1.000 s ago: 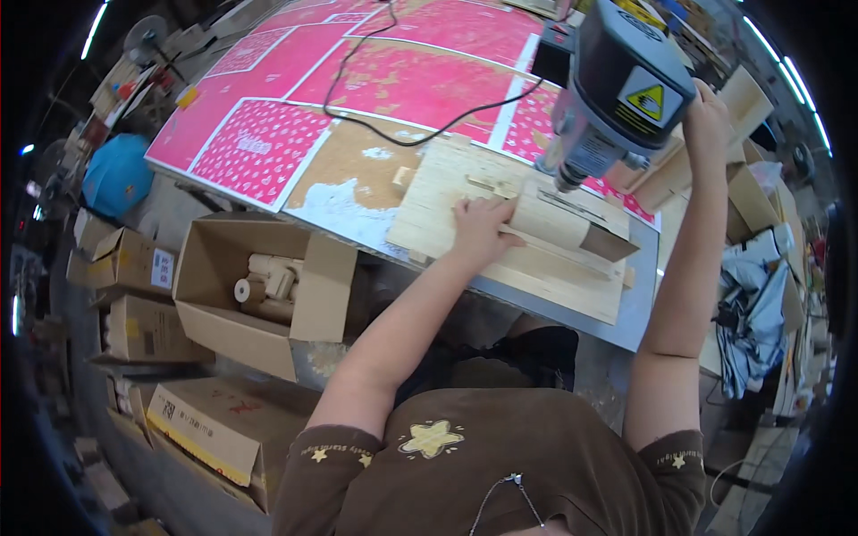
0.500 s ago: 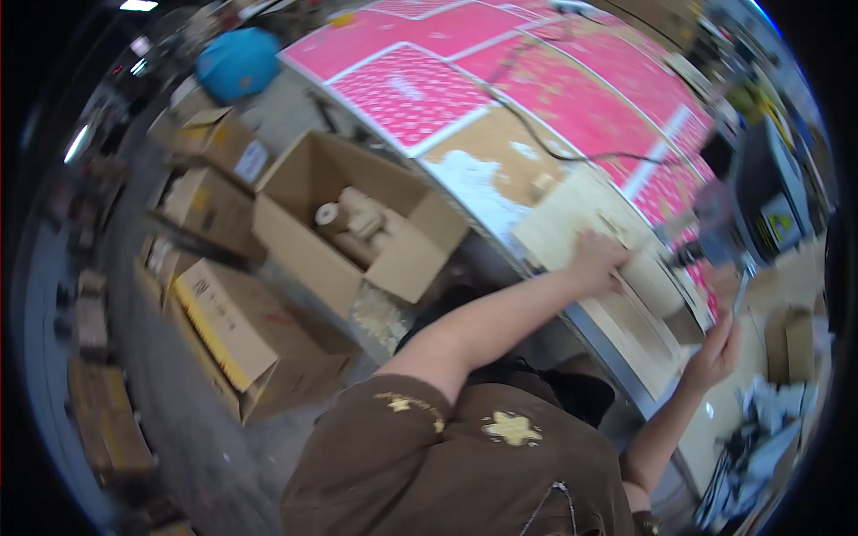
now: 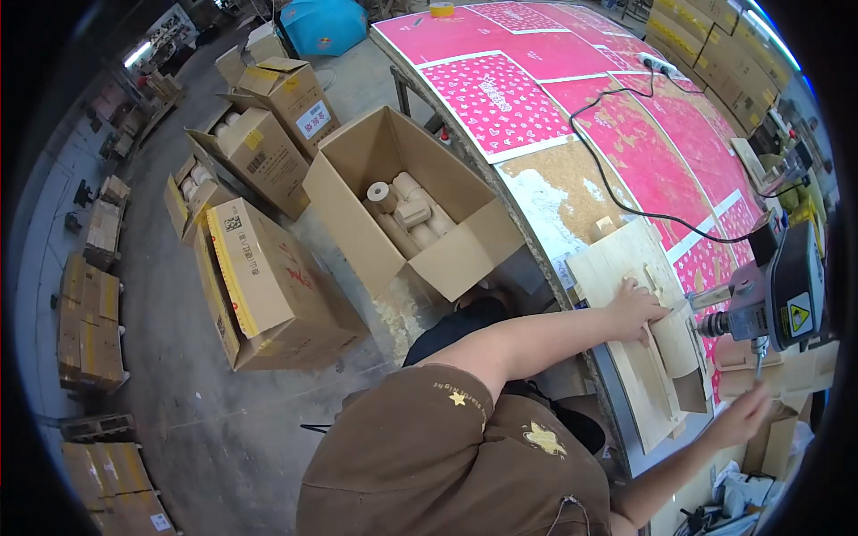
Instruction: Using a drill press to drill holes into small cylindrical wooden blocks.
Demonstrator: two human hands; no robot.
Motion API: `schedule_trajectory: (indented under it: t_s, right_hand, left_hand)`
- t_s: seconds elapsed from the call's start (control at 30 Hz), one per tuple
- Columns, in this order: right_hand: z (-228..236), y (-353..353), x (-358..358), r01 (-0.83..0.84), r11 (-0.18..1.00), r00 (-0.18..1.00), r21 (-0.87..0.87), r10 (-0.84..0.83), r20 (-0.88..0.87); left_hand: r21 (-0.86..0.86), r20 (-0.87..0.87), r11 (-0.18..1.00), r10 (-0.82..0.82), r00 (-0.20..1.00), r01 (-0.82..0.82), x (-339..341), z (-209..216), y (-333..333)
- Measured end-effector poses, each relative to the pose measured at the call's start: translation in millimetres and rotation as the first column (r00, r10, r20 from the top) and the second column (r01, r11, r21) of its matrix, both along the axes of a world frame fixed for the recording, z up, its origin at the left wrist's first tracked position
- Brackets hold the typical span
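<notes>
My left hand (image 3: 637, 311) rests on a wooden jig board (image 3: 630, 366), its fingers curled against a pale wooden cylinder (image 3: 677, 344) lying in it. Beside the cylinder is the metal chuck (image 3: 715, 324) of a dark drill press (image 3: 773, 290). Whether a bit in the chuck enters the wood, I cannot make out. At the lower right, my right hand (image 3: 747, 416) is closed round the end of the machine's thin metal lever (image 3: 760, 357).
An open carton (image 3: 349, 228) of wooden cylinders stands left of the pink-patterned table (image 3: 536, 54). More cartons (image 3: 268, 295) crowd the floor farther left. A black cable (image 3: 617, 201) crosses the tabletop to the machine. A blue umbrella (image 3: 322, 25) lies beyond.
My view has turned, so the table, cartons and machine sit farther right and lower, and look sharper. Both hands keep their places at the cylinder and the lever.
</notes>
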State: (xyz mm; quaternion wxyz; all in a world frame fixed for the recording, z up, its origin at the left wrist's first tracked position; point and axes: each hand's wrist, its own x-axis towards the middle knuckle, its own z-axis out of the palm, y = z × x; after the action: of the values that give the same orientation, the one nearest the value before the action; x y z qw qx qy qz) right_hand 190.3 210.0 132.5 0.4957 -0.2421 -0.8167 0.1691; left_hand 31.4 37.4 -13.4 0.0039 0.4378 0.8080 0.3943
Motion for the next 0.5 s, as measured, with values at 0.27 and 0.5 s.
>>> schedule_trajectory:
  t_s: [0.27,0.5]
  right_hand:
    - [71,201,-89,0.189,0.944,0.909,0.269,-0.272,0.316]
    - [-27,192,-13,-0.282,0.886,0.95,-0.369,0.312,0.023]
  left_hand:
    - [0.034,0.062,0.999,0.016,0.998,-0.018,3,1,1]
    - [-0.017,0.095,0.999,0.042,0.995,-0.041,0,4,19]
